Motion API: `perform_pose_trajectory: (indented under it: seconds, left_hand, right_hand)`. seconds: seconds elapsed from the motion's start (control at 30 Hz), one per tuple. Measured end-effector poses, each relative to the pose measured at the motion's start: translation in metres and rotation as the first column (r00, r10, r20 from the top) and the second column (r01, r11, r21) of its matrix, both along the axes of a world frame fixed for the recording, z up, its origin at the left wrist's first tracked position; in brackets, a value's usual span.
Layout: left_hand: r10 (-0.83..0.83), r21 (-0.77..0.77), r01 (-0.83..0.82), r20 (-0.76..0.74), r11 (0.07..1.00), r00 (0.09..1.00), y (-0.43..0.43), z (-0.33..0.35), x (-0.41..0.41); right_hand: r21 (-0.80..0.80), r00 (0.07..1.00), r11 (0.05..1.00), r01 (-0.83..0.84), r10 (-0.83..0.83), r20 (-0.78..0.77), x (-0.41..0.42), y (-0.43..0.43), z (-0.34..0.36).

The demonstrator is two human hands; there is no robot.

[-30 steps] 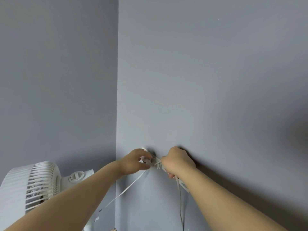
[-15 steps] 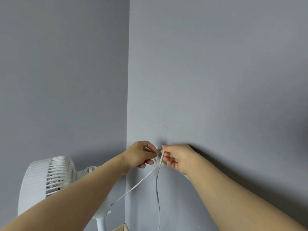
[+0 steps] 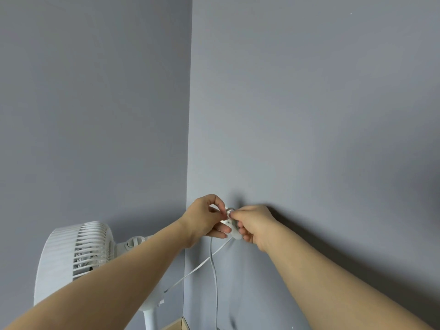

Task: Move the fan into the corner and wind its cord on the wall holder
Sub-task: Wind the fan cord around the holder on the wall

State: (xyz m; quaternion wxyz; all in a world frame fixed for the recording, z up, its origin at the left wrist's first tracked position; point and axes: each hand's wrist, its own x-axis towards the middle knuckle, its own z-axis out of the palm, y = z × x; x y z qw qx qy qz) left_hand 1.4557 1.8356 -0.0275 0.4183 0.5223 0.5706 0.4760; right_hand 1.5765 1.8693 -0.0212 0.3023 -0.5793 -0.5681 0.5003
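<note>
Cord (image 3: 214,270), flat and white, runs from the white slatted pedestal fan (image 3: 71,256) standing in the corner up to the small white wall holder (image 3: 235,232) on the grey-blue wall (image 3: 309,115). Left hand (image 3: 204,217) pinches the cord beside the holder; right hand (image 3: 254,225) grips the holder, fingers curled.

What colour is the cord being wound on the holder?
White cord, same as the fan; clearest in the head view.

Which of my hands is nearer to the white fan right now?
Left. The left hand pinches the cord at the wall holder, on the side toward the fan; the right hand holds the holder from the other side, farther away.
</note>
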Motion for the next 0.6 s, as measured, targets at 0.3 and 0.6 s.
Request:
perform_pose_trajectory:
  seconds: [0.3, 0.6]
  left_hand:
    - [0.196, 0.164, -0.142, -0.382, 0.976, 0.903, 0.013, -0.006, -0.008]
    - [0.283, 0.188, -0.212, -0.591, 0.959, 0.755, 0.025, -0.02, -0.015]
  right_hand:
    - [0.199, 0.964, 0.979, -0.035, -0.019, 0.264, 0.011, -0.003, -0.012]
    - [0.334, 0.739, 0.922, -0.195, -0.085, 0.668, 0.019, 0.003, -0.021]
